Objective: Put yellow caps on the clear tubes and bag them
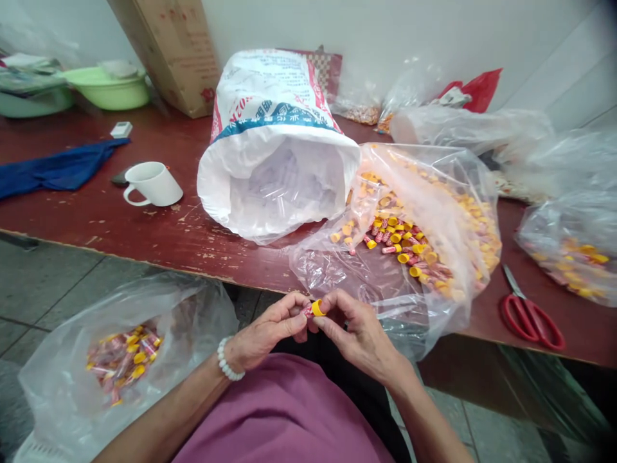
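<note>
In front of my body, both hands meet on one small red-and-white patterned tube point(307, 311) with a yellow cap-like end point(317, 308). My left hand point(274, 321), wearing a pale bead bracelet on its wrist, pinches the red part. The thumb and finger of my right hand point(354, 323) are closed on the yellow end. Just beyond, a clear plastic bag point(332, 265) lies open on the table with many similar yellow-ended tubes point(405, 241) in it. More such tubes point(126, 357) sit in another clear bag point(193, 315) low on my left.
A large white woven sack point(212, 183) lies mouth toward me on the dark red table point(241, 265). To its left are a white mug point(157, 184) and blue cloth point(62, 168). Red-handled scissors point(530, 315) lie right, near another filled bag point(573, 254). A cardboard box point(176, 58) stands behind.
</note>
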The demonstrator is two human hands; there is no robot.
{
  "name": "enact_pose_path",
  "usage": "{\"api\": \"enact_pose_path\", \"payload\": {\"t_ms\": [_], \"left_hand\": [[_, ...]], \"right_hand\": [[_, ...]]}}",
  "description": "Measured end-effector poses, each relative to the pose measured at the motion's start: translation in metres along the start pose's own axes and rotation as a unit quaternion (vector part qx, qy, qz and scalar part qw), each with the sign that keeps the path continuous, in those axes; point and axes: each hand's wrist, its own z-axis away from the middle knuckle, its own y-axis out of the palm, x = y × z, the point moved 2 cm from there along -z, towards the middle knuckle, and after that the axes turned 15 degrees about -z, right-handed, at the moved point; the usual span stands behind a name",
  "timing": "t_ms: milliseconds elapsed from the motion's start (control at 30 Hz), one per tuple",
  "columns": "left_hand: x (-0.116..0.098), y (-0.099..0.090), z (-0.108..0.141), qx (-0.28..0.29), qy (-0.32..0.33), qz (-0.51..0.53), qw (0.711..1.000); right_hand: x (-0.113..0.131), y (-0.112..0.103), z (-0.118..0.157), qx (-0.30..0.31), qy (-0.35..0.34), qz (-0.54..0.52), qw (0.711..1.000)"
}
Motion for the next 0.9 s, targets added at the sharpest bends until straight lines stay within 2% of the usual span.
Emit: {"api": "enact_pose_path", "payload": {"t_ms": [133,200,267,333,433,500,567,633,700,767,833,900], "left_hand": [[0.003,0.005,-0.008,-0.056,-0.024,0.04,0.997],[0.004,0.005,-0.013,-0.094,-0.017,0.021,0.995],[0.005,0.003,-0.018,-0.116,-0.018,0.018,0.993],[0.008,-0.002,-0.021,-0.128,-0.036,0.068,0.989],[0.012,-0.011,-0.02,-0.146,-0.053,0.143,0.977],[0.011,-0.019,-0.018,-0.167,-0.042,0.152,0.973],[0.004,-0.031,-0.018,-0.195,-0.02,0.134,0.971],[-0.007,-0.048,-0.023,-0.23,0.015,0.098,0.968],[-0.023,-0.071,-0.033,-0.28,0.061,0.02,0.958],[-0.04,-0.099,-0.047,-0.363,0.094,-0.121,0.919],[-0.057,-0.123,-0.065,-0.433,0.104,-0.311,0.84],[-0.072,-0.139,-0.086,-0.424,0.114,-0.482,0.758]], "right_hand": [[0.003,0.004,-0.002,0.053,-0.056,0.119,0.99],[0.0,0.009,-0.003,0.057,-0.058,0.112,0.99],[-0.006,0.011,-0.004,0.016,-0.031,0.055,0.998],[-0.014,0.005,-0.005,-0.058,-0.005,-0.005,0.998],[-0.025,-0.02,-0.01,-0.158,-0.016,-0.002,0.987],[-0.032,-0.046,-0.02,-0.215,-0.021,0.084,0.973],[-0.039,-0.072,-0.036,-0.261,-0.002,0.219,0.94],[-0.047,-0.089,-0.056,-0.274,0.018,0.326,0.905],[-0.054,-0.097,-0.078,-0.262,0.024,0.372,0.89],[-0.06,-0.096,-0.094,-0.246,0.029,0.397,0.884],[-0.062,-0.093,-0.103,-0.232,0.043,0.424,0.875],[-0.061,-0.092,-0.105,-0.226,0.056,0.443,0.866]]}}
